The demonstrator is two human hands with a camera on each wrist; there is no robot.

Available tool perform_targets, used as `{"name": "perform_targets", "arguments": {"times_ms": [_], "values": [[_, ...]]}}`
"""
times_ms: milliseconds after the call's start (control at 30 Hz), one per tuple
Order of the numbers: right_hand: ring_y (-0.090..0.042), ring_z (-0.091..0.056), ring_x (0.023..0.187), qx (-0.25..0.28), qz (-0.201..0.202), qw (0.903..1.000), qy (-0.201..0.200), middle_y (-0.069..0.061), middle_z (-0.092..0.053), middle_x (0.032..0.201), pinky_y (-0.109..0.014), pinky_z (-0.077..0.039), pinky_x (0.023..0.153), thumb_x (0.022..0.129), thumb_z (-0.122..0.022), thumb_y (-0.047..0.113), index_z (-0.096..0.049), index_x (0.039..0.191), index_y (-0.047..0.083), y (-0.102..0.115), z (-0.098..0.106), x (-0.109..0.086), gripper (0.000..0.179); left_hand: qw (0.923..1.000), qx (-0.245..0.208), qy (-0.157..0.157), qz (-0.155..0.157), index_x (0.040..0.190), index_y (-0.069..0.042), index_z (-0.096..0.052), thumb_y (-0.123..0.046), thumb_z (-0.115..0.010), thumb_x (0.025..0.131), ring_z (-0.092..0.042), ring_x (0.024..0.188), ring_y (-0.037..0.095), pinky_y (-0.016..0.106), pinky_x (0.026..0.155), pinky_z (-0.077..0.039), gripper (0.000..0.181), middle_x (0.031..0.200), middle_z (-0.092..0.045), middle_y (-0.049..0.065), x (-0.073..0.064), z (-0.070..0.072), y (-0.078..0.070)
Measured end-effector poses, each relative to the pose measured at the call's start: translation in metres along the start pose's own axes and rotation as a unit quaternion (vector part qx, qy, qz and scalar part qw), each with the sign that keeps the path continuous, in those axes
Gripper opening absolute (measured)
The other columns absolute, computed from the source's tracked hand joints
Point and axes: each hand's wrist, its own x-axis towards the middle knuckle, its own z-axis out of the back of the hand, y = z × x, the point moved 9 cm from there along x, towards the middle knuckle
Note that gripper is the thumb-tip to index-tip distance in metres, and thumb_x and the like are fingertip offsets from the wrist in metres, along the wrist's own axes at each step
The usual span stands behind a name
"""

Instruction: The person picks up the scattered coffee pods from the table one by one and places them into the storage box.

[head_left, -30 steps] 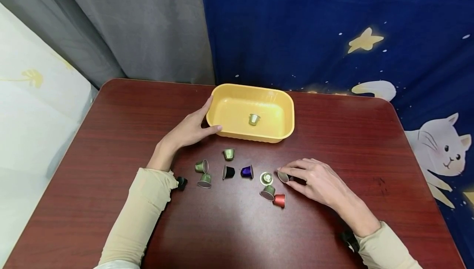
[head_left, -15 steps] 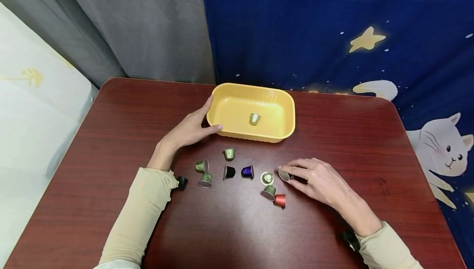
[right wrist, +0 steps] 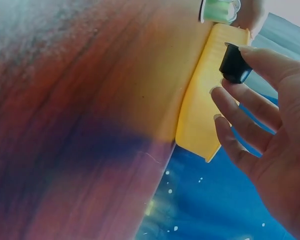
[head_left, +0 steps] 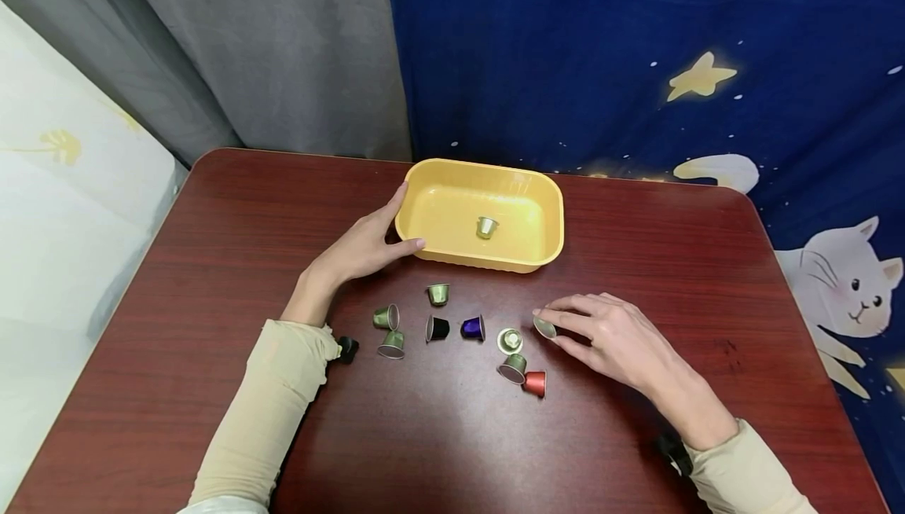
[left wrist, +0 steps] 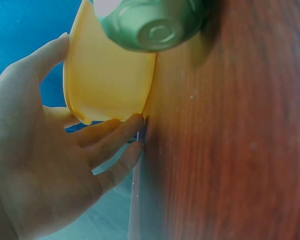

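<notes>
My right hand (head_left: 622,341) pinches a dark coffee capsule (right wrist: 234,65) between thumb and index finger, its pale foil lid facing left in the head view. The other fingers spread beside it. My left hand (head_left: 360,247) holds the left end of a yellow plastic basin (head_left: 474,264), thumb on the near rim and fingers along the end wall. Inside the basin lies one pale green capsule (head_left: 486,227). Left of my right hand are an upturned light green capsule (head_left: 510,340), a darker green capsule (head_left: 513,368) and a red capsule (head_left: 535,383).
More capsules lie in front of the basin: purple (head_left: 472,328), black (head_left: 437,328) and several green ones, including one green capsule (head_left: 438,294) close to the basin. The red-brown table (head_left: 438,451) ends at the back against grey and blue curtains (head_left: 551,58).
My right hand has shifted slightly up and back with the dark capsule, whose lid now tilts more upward. My left hand and the basin have stayed put.
</notes>
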Motion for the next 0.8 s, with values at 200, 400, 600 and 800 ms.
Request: {"name": "perform_targets", "arguments": {"times_ms": [200,400,600,800], "values": [[-0.014,-0.065,0.104,-0.010,-0.002,0.9999,0.007,0.004,-0.070,0.115,-0.041,-0.052,0.082,0.084,-0.077,0.021,-0.073,0.122,0.022,0.000,0.004,0.002,0.039,1.0000,0.001,-0.001,-0.001,0.159,-0.037,0.004,-0.062,-0.063,0.089,-0.031,0.144,0.021,0.044,0.114,-0.030,0.100,0.161,-0.026,0.006,0.001,0.000,0.000],[-0.013,-0.065,0.101,-0.020,0.019,0.9995,-0.012,0.004,-0.070,0.114,-0.037,-0.051,0.078,0.083,-0.078,0.021,-0.074,0.121,0.021,0.004,0.014,0.007,0.039,1.0000,-0.003,-0.001,0.001,0.158,-0.037,0.004,-0.063,-0.063,0.089,-0.029,0.145,0.020,0.045,0.115,-0.029,0.100,0.162,-0.024,0.005,0.000,0.000,0.001],[-0.016,-0.064,0.105,-0.023,0.031,0.9987,-0.033,0.003,-0.069,0.118,-0.037,-0.049,0.085,0.085,-0.074,0.021,-0.071,0.126,0.021,0.006,0.027,0.013,0.041,1.0000,-0.006,0.001,0.002,0.158,-0.036,0.004,-0.063,-0.063,0.088,-0.029,0.145,0.019,0.044,0.115,-0.029,0.100,0.162,-0.024,0.004,0.000,0.000,0.001],[-0.020,-0.063,0.109,-0.024,0.038,0.9980,-0.044,0.000,-0.069,0.119,-0.039,-0.045,0.092,0.087,-0.071,0.022,-0.069,0.130,0.022,0.005,0.037,0.019,0.043,1.0000,-0.006,0.003,0.002,0.159,-0.036,0.004,-0.063,-0.062,0.089,-0.028,0.145,0.019,0.044,0.115,-0.028,0.100,0.162,-0.023,0.003,0.000,0.000,0.001]]}}
